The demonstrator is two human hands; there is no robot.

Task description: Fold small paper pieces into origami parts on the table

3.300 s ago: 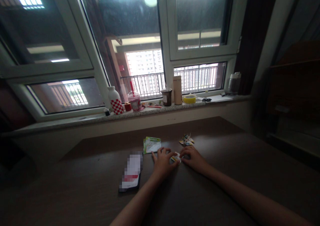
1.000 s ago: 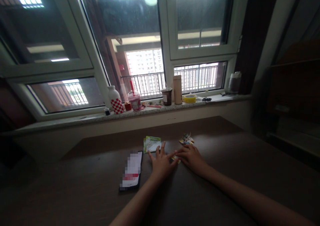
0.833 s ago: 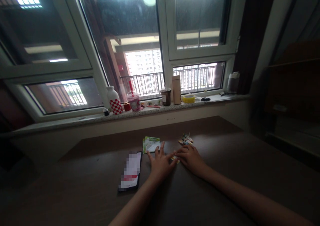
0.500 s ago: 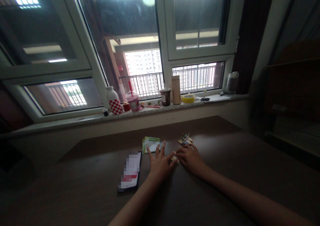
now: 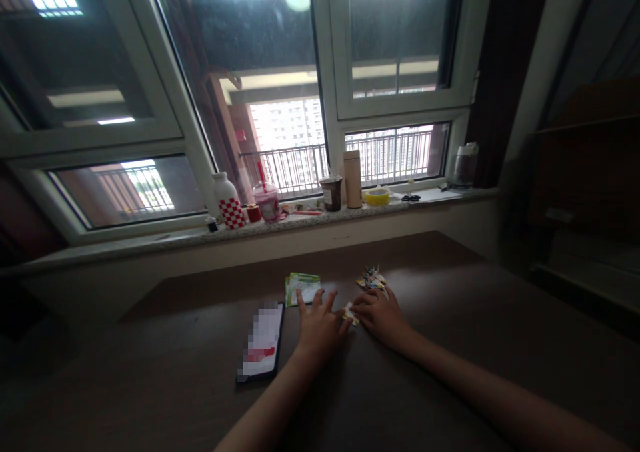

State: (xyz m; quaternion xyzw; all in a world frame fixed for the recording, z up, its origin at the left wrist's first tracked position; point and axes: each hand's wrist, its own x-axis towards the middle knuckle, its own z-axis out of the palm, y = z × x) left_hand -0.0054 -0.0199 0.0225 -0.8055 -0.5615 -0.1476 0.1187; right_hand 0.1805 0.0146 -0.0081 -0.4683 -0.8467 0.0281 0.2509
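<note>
On the dark table, a small folded piece of white and yellow paper [image 5: 351,313] lies between my two hands. My left hand [image 5: 320,329] has its thumb and index finger at the paper's left side, while its other fingers spread out towards a stack of green and white cards [image 5: 304,288]. At the paper's right edge, the fingers of my right hand [image 5: 383,317] are bent together over it, their tips partly hidden. Just beyond that hand sits a small heap of folded, coloured paper pieces [image 5: 372,278].
Left of my left hand lies a phone [image 5: 263,342] with its screen blurred. Behind the table, the windowsill [image 5: 200,239] holds a white and red checkered bottle [image 5: 229,202], drink cups [image 5: 331,193], a beige flask [image 5: 353,180], yellow tape [image 5: 377,197] and a clear jug [image 5: 465,165].
The left hand's raised fingers have bent and drawn back slightly, and its index finger has shifted a little off the paper. The right hand has barely moved.
</note>
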